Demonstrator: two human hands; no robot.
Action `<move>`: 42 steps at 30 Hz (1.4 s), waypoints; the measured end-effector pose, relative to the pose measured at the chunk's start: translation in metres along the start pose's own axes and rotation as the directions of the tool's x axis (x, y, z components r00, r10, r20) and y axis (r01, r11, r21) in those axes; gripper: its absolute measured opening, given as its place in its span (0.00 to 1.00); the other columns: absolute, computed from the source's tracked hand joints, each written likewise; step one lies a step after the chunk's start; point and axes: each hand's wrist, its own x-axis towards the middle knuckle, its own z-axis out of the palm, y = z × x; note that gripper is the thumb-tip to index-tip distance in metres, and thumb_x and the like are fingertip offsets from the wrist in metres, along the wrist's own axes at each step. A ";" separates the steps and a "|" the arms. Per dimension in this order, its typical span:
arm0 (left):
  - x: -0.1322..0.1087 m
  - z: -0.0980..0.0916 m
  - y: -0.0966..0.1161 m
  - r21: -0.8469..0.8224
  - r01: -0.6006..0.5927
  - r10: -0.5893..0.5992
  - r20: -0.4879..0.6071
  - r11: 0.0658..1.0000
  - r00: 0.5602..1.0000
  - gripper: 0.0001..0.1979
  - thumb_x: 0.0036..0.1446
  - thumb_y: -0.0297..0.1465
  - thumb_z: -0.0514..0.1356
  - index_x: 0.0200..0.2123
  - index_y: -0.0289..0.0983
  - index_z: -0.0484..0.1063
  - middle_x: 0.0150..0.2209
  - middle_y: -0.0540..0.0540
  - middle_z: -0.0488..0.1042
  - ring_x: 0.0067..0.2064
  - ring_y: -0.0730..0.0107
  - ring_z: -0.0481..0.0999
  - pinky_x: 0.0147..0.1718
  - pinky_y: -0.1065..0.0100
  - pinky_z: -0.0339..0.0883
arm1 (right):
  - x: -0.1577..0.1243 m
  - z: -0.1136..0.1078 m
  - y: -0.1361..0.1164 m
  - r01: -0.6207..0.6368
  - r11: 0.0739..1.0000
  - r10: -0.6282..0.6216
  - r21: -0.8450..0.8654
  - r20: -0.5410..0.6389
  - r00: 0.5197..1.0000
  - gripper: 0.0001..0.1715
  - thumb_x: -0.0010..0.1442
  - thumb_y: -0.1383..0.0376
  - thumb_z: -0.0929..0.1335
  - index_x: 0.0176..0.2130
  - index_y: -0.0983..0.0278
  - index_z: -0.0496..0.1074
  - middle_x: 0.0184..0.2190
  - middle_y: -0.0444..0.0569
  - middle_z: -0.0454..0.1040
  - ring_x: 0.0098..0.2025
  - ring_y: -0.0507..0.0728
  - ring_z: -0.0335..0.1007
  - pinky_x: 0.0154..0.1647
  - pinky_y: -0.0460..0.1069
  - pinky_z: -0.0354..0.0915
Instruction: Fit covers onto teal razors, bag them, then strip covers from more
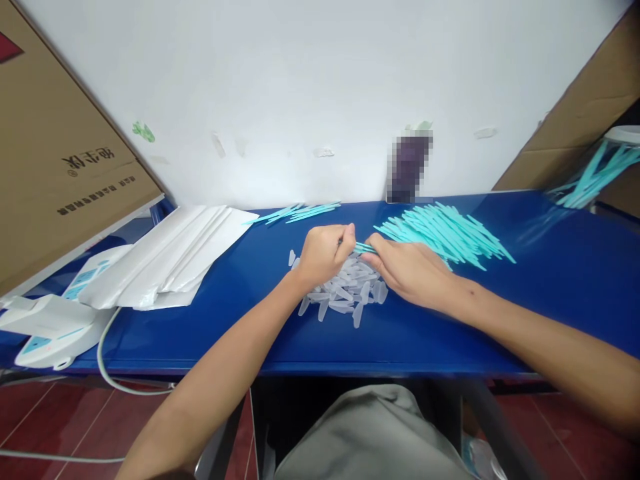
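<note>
Between my two hands, above the table, are a few slim turquoise sticks (365,247). My left hand (324,255) is closed around their left end, with the thumb on top; its fingers hide that end. My right hand (409,268) pinches the other end between thumb and fingers. Just below both hands lies a loose pile of small translucent white tapered caps (344,295). A large heap of turquoise sticks (445,233) is spread beyond my right hand. Farther back, to the left, a smaller group of turquoise sticks (313,212) lies near the wall.
White plastic bags (170,260) lie on the blue table (225,340), partly over a white device (55,330) with a cable (101,357). A cardboard box (65,140) stands left, more cardboard (565,127) right. A clear container (600,173) holds more sticks.
</note>
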 end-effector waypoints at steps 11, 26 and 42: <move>0.011 -0.004 -0.008 0.021 -0.143 0.143 0.000 0.990 0.990 0.26 0.73 0.38 0.42 0.20 0.40 0.49 0.18 0.51 0.59 0.21 0.74 0.58 0.26 0.64 0.51 | 0.009 -0.007 0.012 0.037 0.999 -0.038 0.015 0.066 0.997 0.24 0.74 0.50 0.48 0.42 0.61 0.60 0.26 0.48 0.72 0.21 0.57 0.58 0.25 0.50 0.41; 0.008 -0.053 -0.065 0.150 0.155 -0.138 -0.119 0.976 0.983 0.27 0.71 0.43 0.46 0.18 0.40 0.51 0.17 0.51 0.56 0.21 0.73 0.55 0.25 0.65 0.48 | 0.011 -0.020 0.083 -0.269 0.962 0.264 -0.041 -0.096 0.960 0.27 0.74 0.51 0.50 0.41 0.63 0.66 0.30 0.55 0.73 0.28 0.59 0.64 0.28 0.51 0.47; -0.001 -0.029 -0.048 0.302 -0.057 -0.043 0.316 0.952 0.948 0.19 0.67 0.37 0.52 0.34 0.36 0.81 0.35 0.43 0.79 0.39 0.61 0.76 0.38 0.62 0.64 | 0.009 0.007 0.073 -0.376 0.861 0.389 -0.341 -0.034 0.921 0.20 0.68 0.67 0.58 0.41 0.69 0.77 0.40 0.64 0.75 0.40 0.63 0.72 0.32 0.51 0.57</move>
